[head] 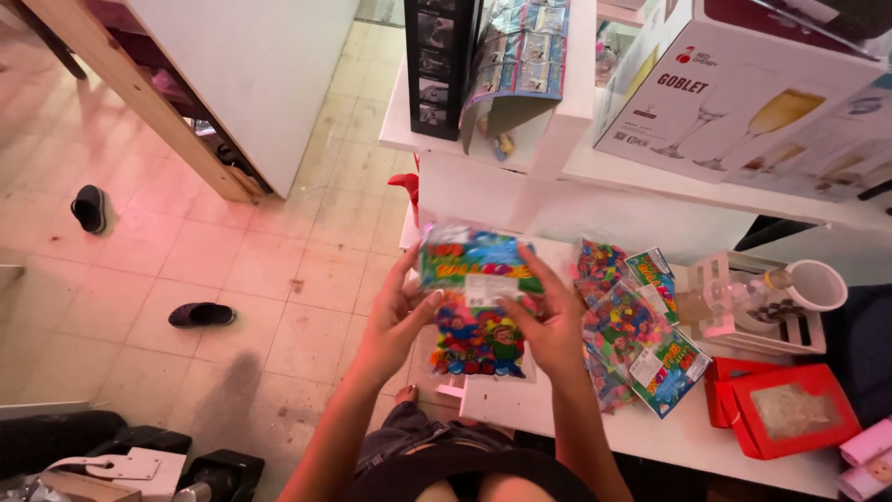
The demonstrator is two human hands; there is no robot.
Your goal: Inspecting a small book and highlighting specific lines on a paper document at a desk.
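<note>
Held above the white desk [557,409]: a clear plastic packet of multicoloured balloons [476,302], pinched between left hand [398,321] and right hand [550,325]. Just right of that packet, more such packets [641,335]; farther right, red cardboard boxes [785,409].

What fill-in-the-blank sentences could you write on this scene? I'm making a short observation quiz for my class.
1. Both hands, left hand and right hand, hold one colourful packet above the white ____.
2. More colourful packets lie to the ____ of the held one.
3. The small boxes with clear windows near the table's right end are ____ in colour.
4. Two dark ____ lie apart on the tiled floor.

Missing words: table; right; red; shoes
</note>
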